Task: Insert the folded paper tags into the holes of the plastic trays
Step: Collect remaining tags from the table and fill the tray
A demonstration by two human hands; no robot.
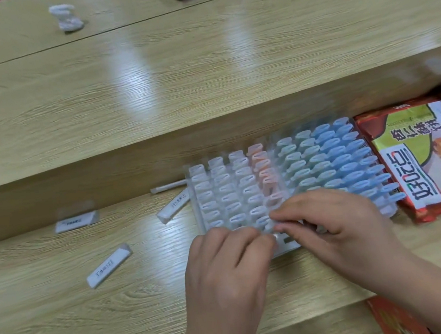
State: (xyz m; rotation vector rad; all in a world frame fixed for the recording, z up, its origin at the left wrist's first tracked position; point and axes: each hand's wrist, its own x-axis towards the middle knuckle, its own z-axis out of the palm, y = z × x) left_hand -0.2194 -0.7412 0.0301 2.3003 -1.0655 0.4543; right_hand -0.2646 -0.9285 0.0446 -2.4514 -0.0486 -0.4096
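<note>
Fingers (pixel 251 235) of the left hand (pixel 225 272) and right hand (pixel 336 222) clamp 1 blurred paper tag (pixel 273 234); the plastic tray (pixel 195 207) lies just beyond them.

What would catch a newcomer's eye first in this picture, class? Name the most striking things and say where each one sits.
First comes the plastic tray at centre, packed with rows of white tags on its left, pink tags in the middle and blue tags on its right. At its near edge the left hand and right hand meet, their grip on something too blurred to name. A red snack packet lies right of the tray.
</note>
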